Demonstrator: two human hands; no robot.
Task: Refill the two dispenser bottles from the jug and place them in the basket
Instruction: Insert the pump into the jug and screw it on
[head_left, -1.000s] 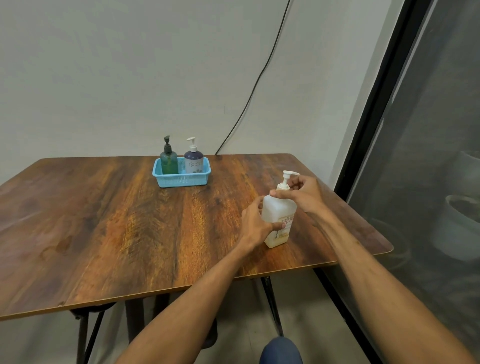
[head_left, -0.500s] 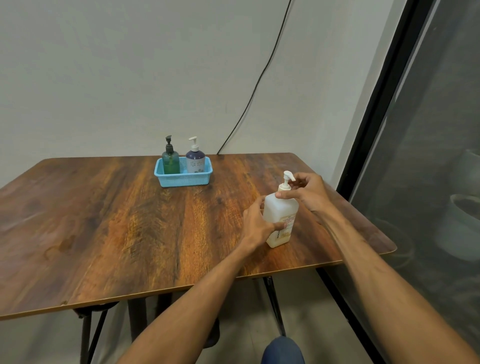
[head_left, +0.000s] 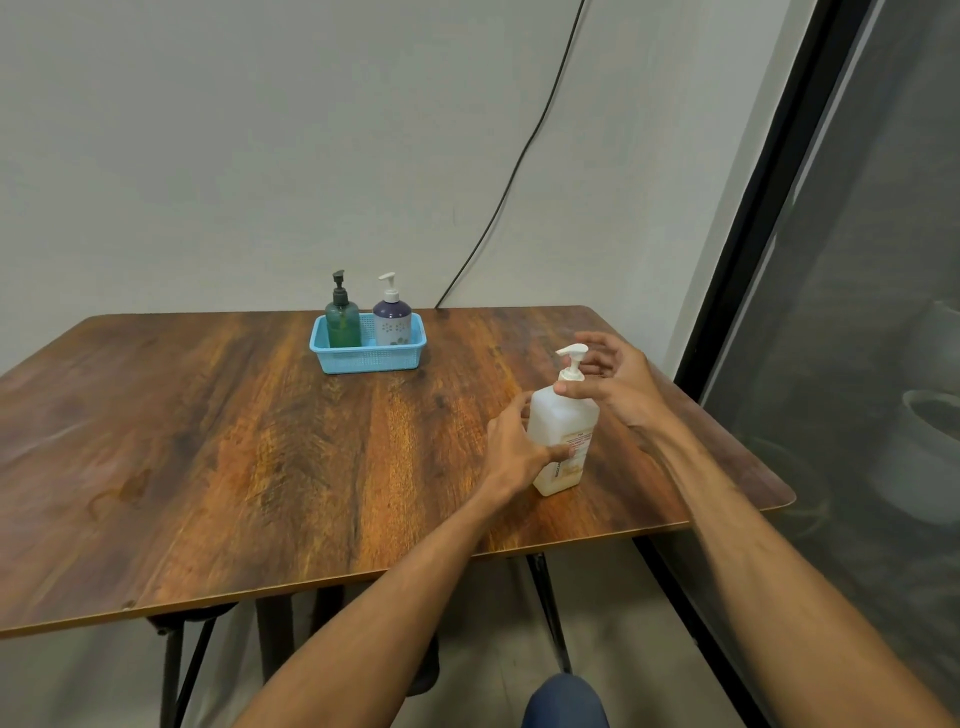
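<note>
A white translucent jug (head_left: 563, 421) with a white pump top stands upright near the right front of the wooden table (head_left: 234, 441). My left hand (head_left: 511, 447) is wrapped around the jug's lower body. My right hand (head_left: 618, 384) hovers at the pump, fingers spread behind it, with only the thumb resting against the pump's collar. At the back of the table a light blue basket (head_left: 369, 358) holds a green dispenser bottle (head_left: 342, 322) with a dark pump and a purple-and-white dispenser bottle (head_left: 392, 319) with a white pump, side by side and upright.
A black cable (head_left: 519, 156) runs down the grey wall behind the table. A dark window frame (head_left: 753, 260) and glass stand close along the table's right edge. My knee (head_left: 563, 701) shows below the front edge.
My right hand's fingers, closed around the pump collar before, have spread apart. My left hand keeps its hold on the jug, which stays in place.
</note>
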